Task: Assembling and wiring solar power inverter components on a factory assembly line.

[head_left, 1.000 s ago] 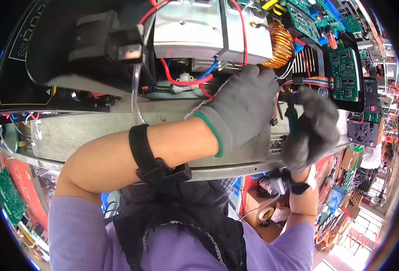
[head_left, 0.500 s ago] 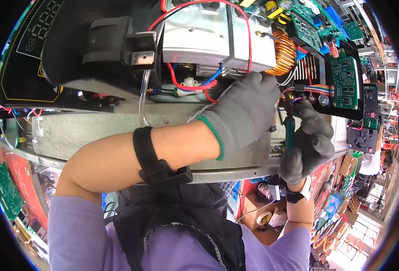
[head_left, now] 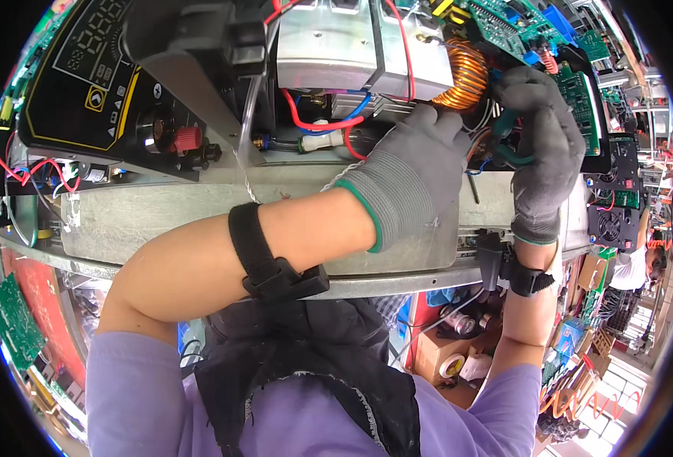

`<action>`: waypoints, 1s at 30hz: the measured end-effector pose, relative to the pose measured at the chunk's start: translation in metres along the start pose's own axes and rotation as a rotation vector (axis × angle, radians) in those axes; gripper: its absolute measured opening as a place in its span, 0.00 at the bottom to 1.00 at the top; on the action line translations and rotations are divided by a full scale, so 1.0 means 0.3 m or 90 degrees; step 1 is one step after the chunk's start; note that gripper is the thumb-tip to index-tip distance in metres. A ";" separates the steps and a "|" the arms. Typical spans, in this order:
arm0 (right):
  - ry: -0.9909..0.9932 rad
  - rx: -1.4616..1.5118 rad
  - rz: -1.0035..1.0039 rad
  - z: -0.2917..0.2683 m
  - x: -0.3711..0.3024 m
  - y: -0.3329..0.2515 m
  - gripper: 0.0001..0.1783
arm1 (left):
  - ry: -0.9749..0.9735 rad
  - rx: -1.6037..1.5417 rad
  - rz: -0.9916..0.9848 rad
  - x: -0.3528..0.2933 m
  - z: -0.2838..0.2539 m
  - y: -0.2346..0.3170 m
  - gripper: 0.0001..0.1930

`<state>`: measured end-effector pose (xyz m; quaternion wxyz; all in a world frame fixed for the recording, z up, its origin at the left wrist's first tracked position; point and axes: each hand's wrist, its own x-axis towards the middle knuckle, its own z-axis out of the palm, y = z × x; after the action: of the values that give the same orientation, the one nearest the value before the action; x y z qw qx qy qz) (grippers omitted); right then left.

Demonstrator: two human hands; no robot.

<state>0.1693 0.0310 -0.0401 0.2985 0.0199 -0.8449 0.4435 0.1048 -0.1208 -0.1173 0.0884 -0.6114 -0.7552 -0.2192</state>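
Observation:
Both hands wear grey gloves over an opened electronic machine. My left hand is closed, its fingers curled down around thin wires in front of the copper coil. The glove hides most of what is pinched. To its right, my right hand is wrapped round green-handled pliers, whose jaws point toward the wires and are mostly hidden. A silver heat sink with red and blue wires lies beyond the left hand. A green circuit board stands just past the right hand.
A black control panel with a display and a red knob sits at the left. The metal bench edge runs in front of me. Below it at the right is a cardboard box. Another person is at the far right.
My right hand has moved up and away from me with the pliers, which have turned. The black panel has shifted, exposing the red knob. My left hand stays nearly in place.

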 end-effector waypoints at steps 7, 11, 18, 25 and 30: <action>-0.157 -0.298 -0.067 -0.042 -0.102 -0.066 0.17 | 0.014 0.061 0.007 -0.007 -0.014 0.007 0.11; -0.096 -0.251 -0.078 -0.058 -0.124 -0.072 0.26 | -0.011 0.069 0.037 -0.005 -0.023 0.000 0.11; 0.090 -0.142 -0.052 -0.051 -0.241 -0.068 0.35 | 0.008 0.066 0.033 -0.011 -0.030 0.000 0.08; 0.024 -0.198 -0.241 -0.087 -0.274 -0.017 0.30 | 0.015 0.033 0.048 -0.014 -0.029 -0.006 0.07; 0.019 -0.285 -0.278 -0.062 -0.306 -0.007 0.19 | 0.006 0.019 0.022 -0.008 -0.026 -0.002 0.10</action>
<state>0.2545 0.0228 -0.0786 0.3964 0.1283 -0.8926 0.1720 0.1038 -0.1264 -0.1113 0.1049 -0.6220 -0.7472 -0.2095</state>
